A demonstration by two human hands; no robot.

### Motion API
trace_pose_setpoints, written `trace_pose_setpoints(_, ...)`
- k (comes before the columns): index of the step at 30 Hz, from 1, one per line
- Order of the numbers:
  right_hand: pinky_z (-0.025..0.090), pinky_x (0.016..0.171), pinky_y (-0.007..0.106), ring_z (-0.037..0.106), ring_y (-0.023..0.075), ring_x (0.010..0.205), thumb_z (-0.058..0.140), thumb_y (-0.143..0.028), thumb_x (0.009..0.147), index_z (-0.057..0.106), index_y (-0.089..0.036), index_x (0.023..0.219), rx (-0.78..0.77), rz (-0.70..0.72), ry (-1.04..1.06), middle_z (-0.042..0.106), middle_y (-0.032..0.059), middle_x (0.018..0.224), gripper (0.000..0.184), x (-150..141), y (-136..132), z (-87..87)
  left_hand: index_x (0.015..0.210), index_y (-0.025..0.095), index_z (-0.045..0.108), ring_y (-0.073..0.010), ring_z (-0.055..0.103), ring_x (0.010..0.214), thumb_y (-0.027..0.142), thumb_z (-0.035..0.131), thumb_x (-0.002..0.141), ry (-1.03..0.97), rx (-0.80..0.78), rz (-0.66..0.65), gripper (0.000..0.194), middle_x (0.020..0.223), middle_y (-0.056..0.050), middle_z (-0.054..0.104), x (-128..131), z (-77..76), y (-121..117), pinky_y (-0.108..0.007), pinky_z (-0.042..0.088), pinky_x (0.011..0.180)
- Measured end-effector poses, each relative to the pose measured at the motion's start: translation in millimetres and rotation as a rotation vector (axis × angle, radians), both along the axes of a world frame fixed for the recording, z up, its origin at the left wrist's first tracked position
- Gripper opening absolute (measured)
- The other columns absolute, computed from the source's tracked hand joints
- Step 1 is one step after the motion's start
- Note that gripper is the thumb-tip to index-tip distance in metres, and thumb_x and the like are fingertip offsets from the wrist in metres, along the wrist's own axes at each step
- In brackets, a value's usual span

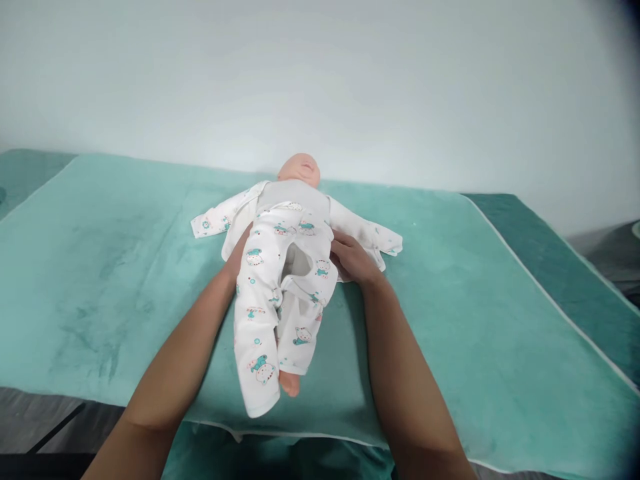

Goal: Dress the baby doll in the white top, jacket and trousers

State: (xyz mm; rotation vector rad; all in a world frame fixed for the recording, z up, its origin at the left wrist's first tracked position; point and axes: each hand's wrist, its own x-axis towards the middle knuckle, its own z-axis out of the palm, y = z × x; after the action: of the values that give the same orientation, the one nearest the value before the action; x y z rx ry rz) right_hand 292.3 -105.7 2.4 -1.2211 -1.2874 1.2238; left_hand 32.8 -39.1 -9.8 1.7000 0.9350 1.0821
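A baby doll lies on its back, its head toward the wall. White printed baby pants with an opening at the crotch cover its legs. One doll foot sticks out of a leg cuff; the other cuff hides its foot. A white printed baby jacket lies spread open beneath the doll. My left hand is at the left hip, its fingers hidden behind the pants. At the opposite hip, my right hand has its fingers closed at the edge of the pants, fingertips partly hidden.
The doll lies on a light green padded cover with pale piping. Darker green fabric shows at the right side. A white wall rises behind the far edge. The cover's front edge hangs close to my body, and grey floor shows below left.
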Motion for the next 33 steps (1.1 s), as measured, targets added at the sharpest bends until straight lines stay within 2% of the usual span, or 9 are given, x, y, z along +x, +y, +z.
trace_pose_setpoints(3, 0.051, 0.096, 0.042, 0.066, 0.0252, 0.101, 0.077, -0.040, 0.076, 0.077, -0.025, 0.099, 0.048, 0.086, -0.080, 0.076, 0.0020, 0.099, 0.028, 3, 0, 4.7, 0.121, 0.023, 0.061, -0.0339, 0.055, 0.131, 0.046, 0.072, 0.078, -0.063, -0.067, -0.010, 0.050, 0.135, -0.010, 0.065, 0, -2.3, -4, -0.045, 0.042, 0.115)
trace_pose_setpoints(5, 0.052, 0.093, 0.042, 0.067, 0.0247, 0.096, 0.078, -0.036, 0.073, 0.077, -0.023, 0.094, 0.059, 0.093, -0.128, 0.076, 0.0022, 0.095, 0.024, 5, 0, 5.6, 0.115, 0.023, 0.061, -0.0311, 0.058, 0.123, 0.047, 0.072, 0.079, -0.139, -0.143, -0.013, 0.045, 0.126, -0.008, 0.068, 1, -3.6, -7, -0.041, 0.046, 0.109)
trace_pose_setpoints(11, 0.049, 0.062, 0.031, 0.058, 0.0181, 0.064, 0.067, -0.030, 0.073, 0.072, -0.019, 0.073, -0.040, -0.100, -0.258, 0.064, -0.0016, 0.060, 0.012, 9, 5, -2.0, 0.100, 0.023, 0.058, -0.0220, 0.062, 0.094, 0.044, 0.071, 0.078, -0.311, -0.324, 0.049, 0.033, 0.098, -0.003, 0.068, 10, 1.0, -7, -0.034, 0.051, 0.085)
trace_pose_setpoints(14, 0.044, 0.058, 0.030, 0.052, 0.0161, 0.057, 0.061, -0.031, 0.075, 0.069, -0.019, 0.068, -0.088, -0.169, -0.280, 0.057, -0.0031, 0.053, 0.016, 8, 8, -3.9, 0.098, 0.024, 0.058, -0.0189, 0.061, 0.081, 0.035, 0.073, 0.076, -0.284, -0.372, 0.077, 0.029, 0.089, -0.001, 0.067, 16, 5.6, -7, -0.033, 0.049, 0.073)
trace_pose_setpoints(16, 0.045, 0.062, 0.031, 0.054, 0.0177, 0.062, 0.059, -0.032, 0.076, 0.070, -0.019, 0.071, -0.080, -0.239, -0.305, 0.059, -0.0020, 0.056, 0.018, 7, 10, -5.0, 0.097, 0.025, 0.058, -0.0186, 0.062, 0.079, 0.033, 0.071, 0.077, -0.272, -0.391, 0.091, 0.026, 0.086, 0.000, 0.067, 18, 7.0, -6, -0.032, 0.048, 0.071)
trace_pose_setpoints(20, 0.046, 0.070, 0.031, 0.058, 0.0192, 0.078, 0.062, -0.032, 0.076, 0.071, -0.019, 0.086, 0.035, -0.334, -0.313, 0.069, 0.0009, 0.078, 0.019, 4, 14, -11.4, 0.104, 0.026, 0.061, -0.0189, 0.066, 0.092, 0.030, 0.071, 0.077, -0.257, -0.234, 0.163, 0.029, 0.096, 0.000, 0.071, 18, 7.8, -5, -0.033, 0.052, 0.084)
trace_pose_setpoints(23, 0.047, 0.073, 0.030, 0.057, 0.0182, 0.082, 0.062, -0.032, 0.077, 0.066, -0.020, 0.092, 0.124, -0.355, -0.235, 0.068, 0.0004, 0.085, 0.019, 2, 15, -17.5, 0.110, 0.026, 0.066, -0.0194, 0.065, 0.110, 0.030, 0.068, 0.081, -0.200, -0.039, 0.204, 0.029, 0.116, -0.003, 0.070, 15, 11.5, -4, -0.034, 0.049, 0.101)
trace_pose_setpoints(26, 0.048, 0.080, 0.031, 0.057, 0.0184, 0.089, 0.060, -0.029, 0.081, 0.063, -0.023, 0.097, 0.251, -0.386, -0.261, 0.066, 0.0007, 0.092, 0.017, 0, 14, -18.9, 0.115, 0.026, 0.069, -0.0214, 0.063, 0.120, 0.033, 0.064, 0.085, -0.148, 0.037, 0.193, 0.031, 0.128, -0.005, 0.067, 11, 17.0, -3, -0.035, 0.047, 0.107)
trace_pose_setpoints(33, 0.049, 0.093, 0.035, 0.055, 0.0216, 0.115, 0.057, -0.024, 0.086, 0.060, -0.026, 0.093, 0.476, -0.346, -0.323, 0.059, 0.0064, 0.124, 0.008, -1, 14, -13.2, 0.115, 0.023, 0.070, -0.0234, 0.064, 0.113, 0.034, 0.060, 0.088, -0.030, 0.071, 0.171, 0.031, 0.119, -0.005, 0.072, 6, 16.2, 14, -0.036, 0.046, 0.104)
